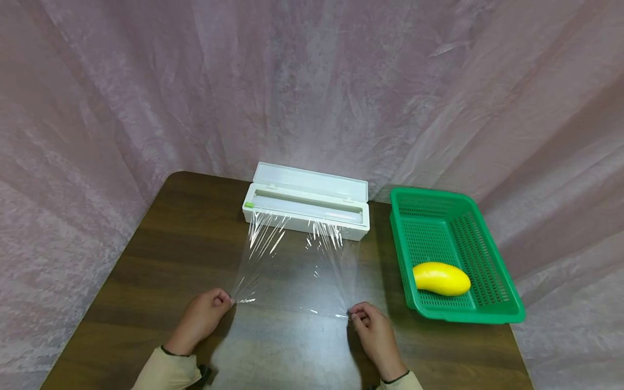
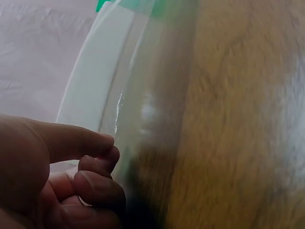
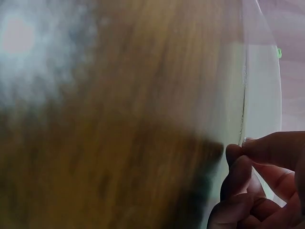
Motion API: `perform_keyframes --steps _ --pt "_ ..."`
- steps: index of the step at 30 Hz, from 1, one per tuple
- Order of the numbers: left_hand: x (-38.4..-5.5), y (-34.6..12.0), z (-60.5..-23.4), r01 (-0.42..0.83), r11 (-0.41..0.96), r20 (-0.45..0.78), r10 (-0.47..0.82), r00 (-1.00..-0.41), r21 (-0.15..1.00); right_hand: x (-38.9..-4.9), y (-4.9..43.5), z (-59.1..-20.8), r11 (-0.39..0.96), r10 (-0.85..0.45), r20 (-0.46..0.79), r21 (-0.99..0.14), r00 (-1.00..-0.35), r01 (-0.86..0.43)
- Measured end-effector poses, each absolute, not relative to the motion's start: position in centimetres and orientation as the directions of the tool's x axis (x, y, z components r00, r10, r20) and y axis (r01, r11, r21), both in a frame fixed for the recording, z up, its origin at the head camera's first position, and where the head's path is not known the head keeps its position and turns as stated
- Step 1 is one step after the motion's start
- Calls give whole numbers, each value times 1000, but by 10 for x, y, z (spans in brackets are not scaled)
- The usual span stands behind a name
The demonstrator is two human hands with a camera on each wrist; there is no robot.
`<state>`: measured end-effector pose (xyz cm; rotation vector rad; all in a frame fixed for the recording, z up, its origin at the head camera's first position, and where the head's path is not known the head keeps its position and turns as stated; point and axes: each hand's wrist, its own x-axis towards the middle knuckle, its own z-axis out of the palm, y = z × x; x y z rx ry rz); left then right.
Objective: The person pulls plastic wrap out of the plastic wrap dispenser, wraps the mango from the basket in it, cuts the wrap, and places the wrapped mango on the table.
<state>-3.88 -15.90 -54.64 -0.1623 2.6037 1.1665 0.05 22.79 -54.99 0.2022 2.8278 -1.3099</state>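
A sheet of clear plastic wrap point(image 1: 292, 271) stretches from a white wrap dispenser point(image 1: 302, 221) toward the person. My left hand point(image 1: 203, 317) pinches the sheet's near left corner between thumb and forefinger. At the near right corner, my right hand point(image 1: 375, 336) pinches it the same way. The dispenser's lid point(image 1: 312, 181) stands raised at the back, and the roll point(image 1: 307, 207) shows inside. A green slider point(image 1: 249, 205) sits at the left end of its front edge. Both wrist views show the film's edge running out from the pinching fingertips.
A green plastic basket point(image 1: 404, 260) stands at the right of the brown wooden table point(image 1: 195, 244). Inside it lies a smooth yellow elongated fruit or vegetable point(image 1: 442, 279). Behind the table hangs a pinkish curtain point(image 1: 312, 81).
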Motion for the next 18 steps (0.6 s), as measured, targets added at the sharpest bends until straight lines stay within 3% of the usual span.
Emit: perform_keyframes --steps 10,18 --pt "-43 -155 -548 -120 754 -239 51 -970 646 -4 226 -549 791 30 51 -611 -998 -8" --pt "-45 -161 -548 -151 750 -299 66 -952 645 -7 226 -546 797 -23 36 -603 -999 -40"
